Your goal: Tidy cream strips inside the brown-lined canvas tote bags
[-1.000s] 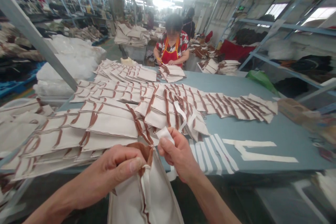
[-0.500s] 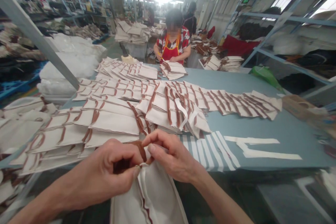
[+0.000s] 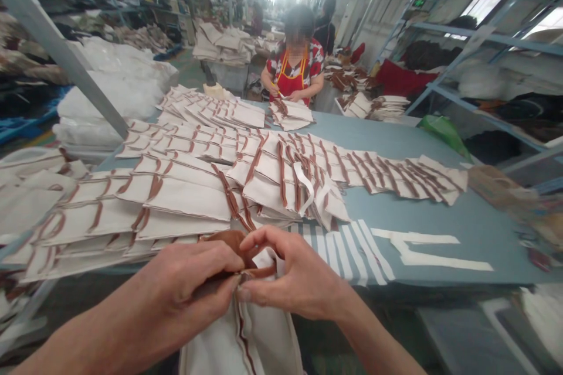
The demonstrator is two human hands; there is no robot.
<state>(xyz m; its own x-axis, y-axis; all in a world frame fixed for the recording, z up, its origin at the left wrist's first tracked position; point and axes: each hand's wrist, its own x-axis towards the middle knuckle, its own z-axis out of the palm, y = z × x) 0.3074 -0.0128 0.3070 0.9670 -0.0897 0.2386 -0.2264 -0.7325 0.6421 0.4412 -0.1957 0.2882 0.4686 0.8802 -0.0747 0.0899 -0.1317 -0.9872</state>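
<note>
A cream fabric piece point(image 3: 268, 334) with a brown-edged seam down its middle hangs in front of me at the table's near edge. It looks like a sewn pouch with a brown band round its top. My left hand point(image 3: 189, 287) pinches the top edge beside the seam. Just right of it, my right hand point(image 3: 290, 269) grips the same brown-trimmed edge between thumb and fingers. A bit of white strip point(image 3: 264, 258) shows inside the opening, partly behind the right fingers.
Overlapping rows of cream pieces with brown trim point(image 3: 185, 205) cover the left and middle of the blue table point(image 3: 396, 205). White strips point(image 3: 352, 249) lie at the near edge. Across the table a person in a red apron point(image 3: 292, 73) handles a stack. A metal post point(image 3: 65, 47) slants at left.
My right hand has shifted its hold, with its thumb now beneath the brown edge near the seam. More of the brown band shows, and the view has tilted slightly.
</note>
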